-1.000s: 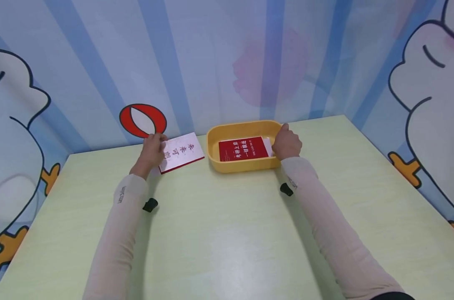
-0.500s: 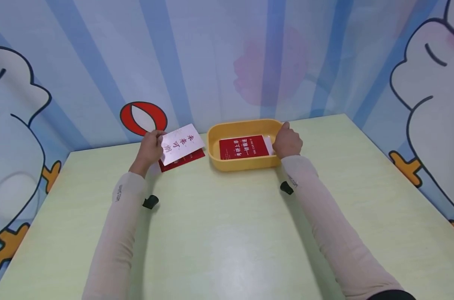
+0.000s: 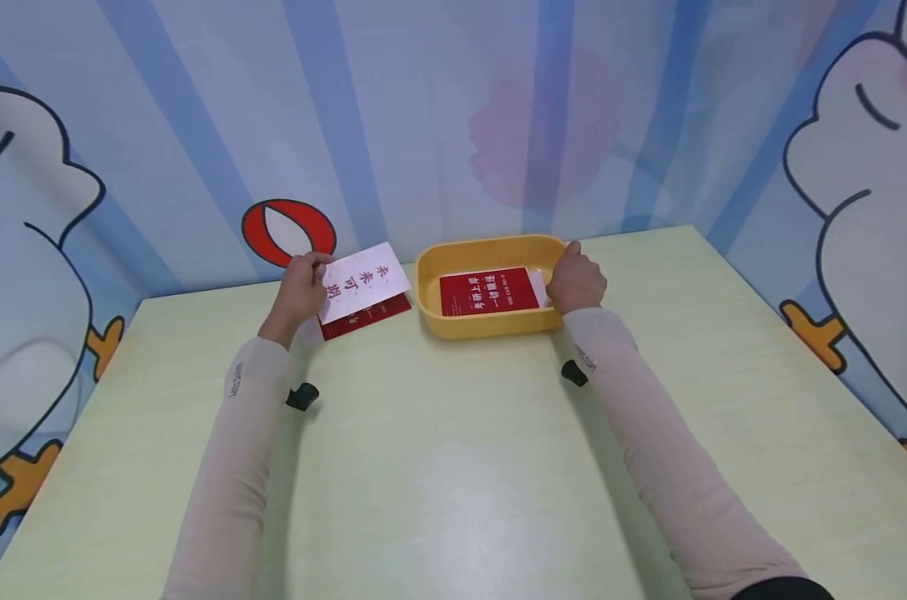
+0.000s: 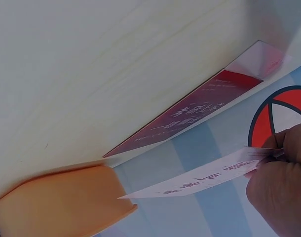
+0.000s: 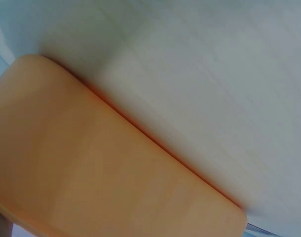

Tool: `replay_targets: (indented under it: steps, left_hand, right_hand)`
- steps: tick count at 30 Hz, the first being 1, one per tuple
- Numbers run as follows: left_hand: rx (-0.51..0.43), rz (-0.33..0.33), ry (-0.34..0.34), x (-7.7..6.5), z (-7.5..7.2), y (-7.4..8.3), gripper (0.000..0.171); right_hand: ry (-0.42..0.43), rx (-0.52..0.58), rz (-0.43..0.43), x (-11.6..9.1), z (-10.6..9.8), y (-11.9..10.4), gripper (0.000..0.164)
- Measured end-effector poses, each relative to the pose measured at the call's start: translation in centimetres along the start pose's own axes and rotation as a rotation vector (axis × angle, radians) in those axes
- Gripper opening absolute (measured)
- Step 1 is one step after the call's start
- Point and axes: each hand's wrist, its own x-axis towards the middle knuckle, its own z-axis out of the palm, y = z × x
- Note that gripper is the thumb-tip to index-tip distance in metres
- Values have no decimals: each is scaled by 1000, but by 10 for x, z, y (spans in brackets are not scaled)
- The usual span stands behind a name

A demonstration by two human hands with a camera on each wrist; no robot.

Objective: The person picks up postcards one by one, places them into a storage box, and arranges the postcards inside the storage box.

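Left hand (image 3: 301, 292) pinched the left end of a thin white rectangular card with red characters (image 3: 367, 279), tilted up above the table and clear of the dark red rectangular card with pale print (image 3: 371, 318) beneath. Held at one end only, the white card looked liable to droop or slip if the pinch loosened. Its free corner pointed at the yellow-orange rounded tray (image 3: 491, 325) and might snag on the wall if carried low. Right hand (image 3: 577, 279) grasped the tray's right end; an uneven pull there could skid the tray and shift the bright red printed card (image 3: 487, 293) lying inside on a pale sheet (image 3: 536, 286).

Materials, near first: pale beige cloth sleeves (image 3: 221, 467), softly wrinkled; smooth pale yellow-green table (image 3: 453, 450), faint grain, glossy patch in front. Cards flat, thin, crisp-edged, probably stiff paper; a pale piece (image 4: 259, 59) stuck out past the dark red card's end, too unclear to tell what. Tray smooth, likely plastic, rounded corners, fairly shallow. At the back, a blue-striped printed backdrop (image 3: 438, 125), looking like slightly creased sheet, with a red-and-white oval (image 3: 314, 225) behind the left hand.
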Motion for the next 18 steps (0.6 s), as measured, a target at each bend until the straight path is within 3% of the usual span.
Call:
replay_targets:
  steps: [18]
  left_hand:
    - [-92,-20,-9,3,-2,8,37]
  right_hand:
    - [-8,10,0,2,0,2,50]
